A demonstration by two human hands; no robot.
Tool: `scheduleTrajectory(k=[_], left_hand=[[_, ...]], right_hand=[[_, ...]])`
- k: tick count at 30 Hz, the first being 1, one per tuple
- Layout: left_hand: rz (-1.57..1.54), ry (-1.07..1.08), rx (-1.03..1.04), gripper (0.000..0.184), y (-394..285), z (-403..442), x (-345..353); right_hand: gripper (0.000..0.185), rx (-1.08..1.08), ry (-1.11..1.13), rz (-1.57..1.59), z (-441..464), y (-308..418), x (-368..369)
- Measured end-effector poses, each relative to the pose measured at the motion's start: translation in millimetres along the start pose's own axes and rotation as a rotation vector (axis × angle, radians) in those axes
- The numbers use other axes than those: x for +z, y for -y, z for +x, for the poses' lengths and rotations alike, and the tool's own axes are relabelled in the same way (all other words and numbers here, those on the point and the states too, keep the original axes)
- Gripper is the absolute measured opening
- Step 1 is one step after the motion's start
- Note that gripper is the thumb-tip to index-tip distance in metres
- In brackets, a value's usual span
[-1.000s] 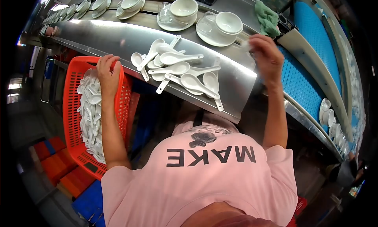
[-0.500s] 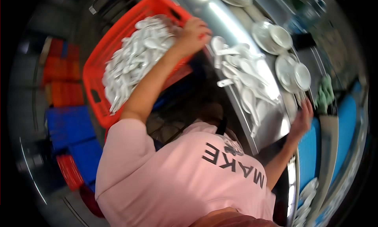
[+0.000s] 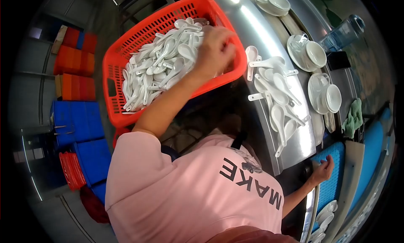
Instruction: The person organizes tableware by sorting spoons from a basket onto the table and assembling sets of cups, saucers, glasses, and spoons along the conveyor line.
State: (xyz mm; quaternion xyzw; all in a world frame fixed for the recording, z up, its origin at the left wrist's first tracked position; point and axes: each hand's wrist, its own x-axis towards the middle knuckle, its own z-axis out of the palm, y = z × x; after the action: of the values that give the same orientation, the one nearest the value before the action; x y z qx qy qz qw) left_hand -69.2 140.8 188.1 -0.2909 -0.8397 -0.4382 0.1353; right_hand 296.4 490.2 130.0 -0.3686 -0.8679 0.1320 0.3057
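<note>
l hand (image 3: 213,53) over spoons (image 3: 158,66) at basket (image 3: 239,60) rim, grip unclear; r hand (image 3: 322,171) half-curled, empty, over belt (image 3: 330,188) past counter (image 3: 290,152) edge.

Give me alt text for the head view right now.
A person's blurred left hand is over a red basket heaped with white spoons. More spoons lie piled on the steel counter beside it, and the right hand is over a blue belt.

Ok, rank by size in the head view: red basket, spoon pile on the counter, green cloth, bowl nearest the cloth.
1. Red basket
2. Spoon pile
3. Green cloth and bowl: look too alike to rank
</note>
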Motion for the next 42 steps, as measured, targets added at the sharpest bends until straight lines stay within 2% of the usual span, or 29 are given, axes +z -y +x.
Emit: scheduleTrajectory(k=[2,4,6,8,10,12,13,14,15,17,18,20,23,25,26,28,31,34,36,38,41,42], left_hand=[[0.261,0.121,-0.264,0.047,45.7,11.7,-33.5],[0.727,0.195,-0.420,0.062,113.9,9.0,-64.0],[0.734,0.194,-0.658,0.079,181.1,-8.3,-84.7],[0.526,0.326,-0.598,0.100,242.0,-25.2,-94.5],[0.485,0.240,-0.594,0.098,223.1,-30.4,-91.0],[0.540,0.379,-0.518,0.093,261.5,-27.5,-105.2],[0.607,0.419,-0.619,0.090,253.5,-19.3,-107.5],[0.531,0.368,-0.613,0.090,288.5,-22.7,-114.3],[0.620,0.460,-0.614,0.088,221.4,-11.5,-104.5],[0.390,0.487,-0.625,0.083,246.4,-6.6,-106.7],[0.439,0.527,-0.685,0.082,230.8,-2.3,-101.3],[0.463,0.470,-0.680,0.082,221.9,-6.3,-93.8],[0.337,0.479,-0.742,0.081,152.6,-9.3,-82.8],[0.323,0.497,-0.689,0.080,139.7,-9.2,-81.8],[0.315,0.509,-0.667,0.079,142.6,-10.5,-83.8],[0.431,0.525,-0.515,0.076,198.5,-2.5,-90.2],[0.477,0.512,-0.391,0.074,240.7,-1.4,-99.0],[0.430,0.514,-0.410,0.063,238.5,2.3,-99.0],[0.367,0.522,-0.437,0.058,234.1,-1.6,-93.6],[0.293,0.525,-0.443,0.059,229.8,-6.0,-89.2],[0.202,0.517,-0.451,0.061,226.0,-4.3,-95.5],[0.173,0.514,-0.456,0.061,228.2,-3.4,-98.7]], right_hand=[[0.022,0.022,0.008,0.019,-3.2,-1.0,-1.7],[0.022,0.045,0.035,0.038,-2.5,-1.1,-1.4],[0.024,-0.002,0.011,0.054,-0.5,-9.2,5.9],[0.028,0.001,-0.010,0.126,-1.7,-24.4,15.5],[0.029,-0.094,-0.023,0.047,1.6,-15.4,14.0],[0.025,-0.057,-0.067,0.063,3.0,-4.5,9.2],[0.020,-0.055,-0.095,0.052,4.9,-0.4,6.1],[0.016,-0.053,-0.120,0.073,3.9,-3.8,7.0],[0.015,-0.078,-0.160,0.045,4.4,0.0,4.6],[0.013,-0.046,-0.157,0.030,2.5,4.8,-2.8],[0.012,-0.037,-0.153,0.038,4.9,1.5,-4.5],[0.012,-0.015,-0.161,0.048,4.7,3.3,-10.6],[0.010,-0.011,-0.194,0.089,3.9,2.4,-12.6],[0.010,-0.024,-0.201,0.118,2.4,-1.0,-12.3],[0.011,-0.036,-0.238,0.197,0.1,-0.5,-16.6],[0.013,-0.069,-0.312,0.356,-6.9,8.2,-25.4],[0.016,-0.234,-0.425,0.215,-46.3,16.6,-25.6],[0.019,-0.254,-0.223,0.255,-93.3,28.4,-8.7],[0.022,-0.178,0.115,0.133,-126.0,16.6,38.9],[0.032,-0.140,0.321,0.072,-132.9,12.5,81.9],[0.039,-0.152,0.502,-0.021,-114.1,24.4,100.4],[0.040,-0.085,0.529,0.020,-112.1,25.0,102.2]])
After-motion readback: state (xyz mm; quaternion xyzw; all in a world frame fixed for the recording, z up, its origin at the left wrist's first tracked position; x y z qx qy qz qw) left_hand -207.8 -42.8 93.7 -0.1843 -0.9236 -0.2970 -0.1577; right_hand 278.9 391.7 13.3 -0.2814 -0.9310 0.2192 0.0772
